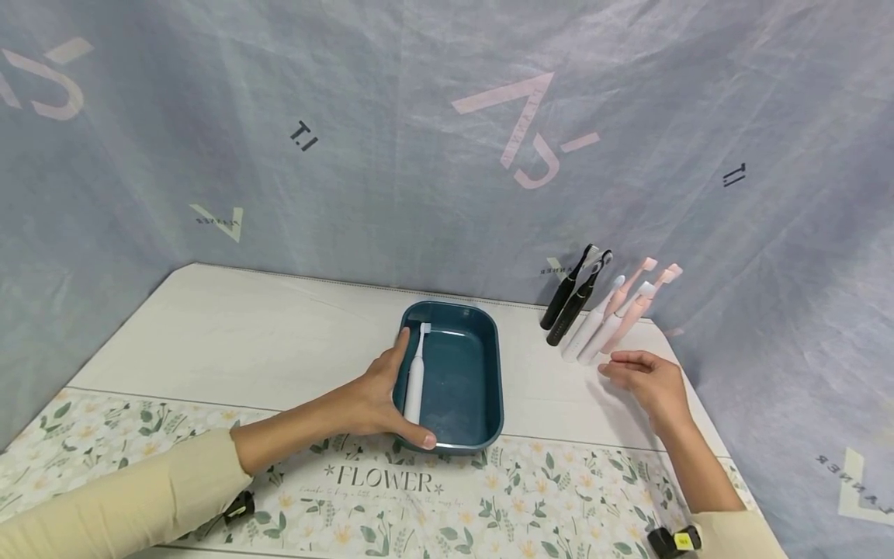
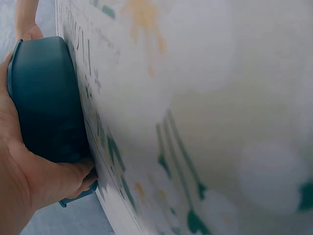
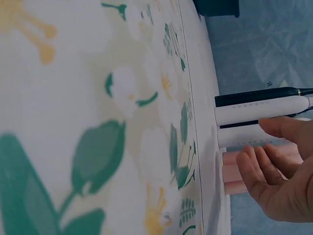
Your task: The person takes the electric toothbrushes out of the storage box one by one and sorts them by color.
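Note:
A dark teal tray [image 1: 461,380] stands on the table with one white electric toothbrush [image 1: 415,384] lying along its left side, bristles toward the back. My left hand [image 1: 370,400] grips the tray's left side, the thumb over the near rim; the left wrist view shows fingers bent against the tray's outer wall. On the right, my right hand [image 1: 653,384] hovers just in front of a group of upright electric toothbrushes, holding nothing, its fingers loosely bent. Black toothbrushes [image 1: 570,317] stand at the group's left, white toothbrushes [image 1: 587,332] in the middle, pink toothbrushes [image 1: 634,317] behind at the right.
A floral cloth [image 1: 531,497] printed with "FLOWER" covers the near part of the table; a plain white surface [image 1: 279,334] lies beyond it. A grey-blue printed curtain [image 1: 391,155] hangs close behind the tray and the toothbrushes, and along both sides.

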{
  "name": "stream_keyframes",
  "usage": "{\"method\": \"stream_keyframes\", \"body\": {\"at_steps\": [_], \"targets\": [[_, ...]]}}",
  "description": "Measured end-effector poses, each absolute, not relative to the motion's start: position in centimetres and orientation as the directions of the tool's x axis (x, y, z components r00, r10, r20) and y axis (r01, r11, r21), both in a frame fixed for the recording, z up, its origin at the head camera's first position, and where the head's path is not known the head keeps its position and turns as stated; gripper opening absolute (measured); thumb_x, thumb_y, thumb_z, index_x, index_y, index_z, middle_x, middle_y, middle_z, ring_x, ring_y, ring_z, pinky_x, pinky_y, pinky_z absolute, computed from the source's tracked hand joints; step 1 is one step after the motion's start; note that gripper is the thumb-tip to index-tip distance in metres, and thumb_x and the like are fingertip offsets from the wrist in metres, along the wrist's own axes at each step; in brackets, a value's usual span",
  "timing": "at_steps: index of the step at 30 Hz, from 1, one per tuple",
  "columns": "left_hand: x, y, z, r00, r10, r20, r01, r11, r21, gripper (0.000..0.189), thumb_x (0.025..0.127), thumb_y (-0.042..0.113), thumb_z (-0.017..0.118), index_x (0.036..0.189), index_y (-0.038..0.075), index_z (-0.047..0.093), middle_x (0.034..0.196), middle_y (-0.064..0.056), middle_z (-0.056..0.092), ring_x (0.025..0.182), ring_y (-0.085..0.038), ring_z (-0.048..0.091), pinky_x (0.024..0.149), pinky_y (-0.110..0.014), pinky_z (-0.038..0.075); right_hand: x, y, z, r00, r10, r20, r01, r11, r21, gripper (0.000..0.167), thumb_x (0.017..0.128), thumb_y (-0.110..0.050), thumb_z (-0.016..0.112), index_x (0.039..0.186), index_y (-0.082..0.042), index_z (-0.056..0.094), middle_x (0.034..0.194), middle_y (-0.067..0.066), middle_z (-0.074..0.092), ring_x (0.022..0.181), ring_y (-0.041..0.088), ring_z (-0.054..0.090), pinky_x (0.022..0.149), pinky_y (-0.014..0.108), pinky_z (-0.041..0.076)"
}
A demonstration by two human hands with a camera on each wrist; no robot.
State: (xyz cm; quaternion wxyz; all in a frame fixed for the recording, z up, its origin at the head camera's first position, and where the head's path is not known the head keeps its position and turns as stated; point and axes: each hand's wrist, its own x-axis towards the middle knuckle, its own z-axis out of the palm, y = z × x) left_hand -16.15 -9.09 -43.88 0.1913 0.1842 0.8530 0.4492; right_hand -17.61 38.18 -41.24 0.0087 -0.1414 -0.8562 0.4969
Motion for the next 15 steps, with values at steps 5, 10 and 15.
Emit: {"method": "stream_keyframes", "body": {"at_steps": [5, 10, 15], "targets": [[-16.1, -9.1, -43.9, -0.857, 0.489, -0.163, 0.142, 0.529, 0.837, 0.178, 0.066, 0.057, 0.11, 0.179, 0.027, -0.024, 0.189, -0.027, -0.008, 0.176, -0.053, 0.001, 0.131, -0.081, 0.027, -17.6, 38.1, -41.4, -0.968, 0.147, -0.202, 0.248, 0.488, -0.837, 0.049, 0.103, -0.022, 0.085, 0.14, 0.008, 0.071, 0.097, -0.016, 0.084, 0.087, 0.002, 0.081, 0.083, 0.025, 0.067], [-16.1, -9.1, -44.0, -0.859, 0.485, -0.165, 0.139, 0.53, 0.837, 0.178, 0.066, 0.057, 0.11, 0.179, 0.027, -0.024, 0.189, -0.027, -0.008, 0.176, -0.053, 0.001, 0.131, -0.081, 0.027, -17.6, 37.4, -41.4, -0.97, 0.073, -0.233, 0.237, 0.517, -0.822, 0.049, 0.103, -0.021, 0.086, 0.139, 0.01, 0.072, 0.109, -0.006, 0.087, 0.091, 0.004, 0.081, 0.085, 0.027, 0.067], [-16.1, -9.1, -44.0, -0.86, 0.484, -0.161, 0.144, 0.533, 0.834, 0.177, 0.066, 0.057, 0.11, 0.18, 0.027, -0.024, 0.189, -0.027, -0.007, 0.176, -0.053, 0.002, 0.131, -0.081, 0.028, -17.5, 36.4, -41.4, -0.97, 0.021, -0.242, 0.218, 0.52, -0.826, 0.05, 0.102, -0.023, 0.085, 0.14, 0.009, 0.073, 0.115, -0.001, 0.087, 0.094, 0.006, 0.082, 0.087, 0.027, 0.067]]}}
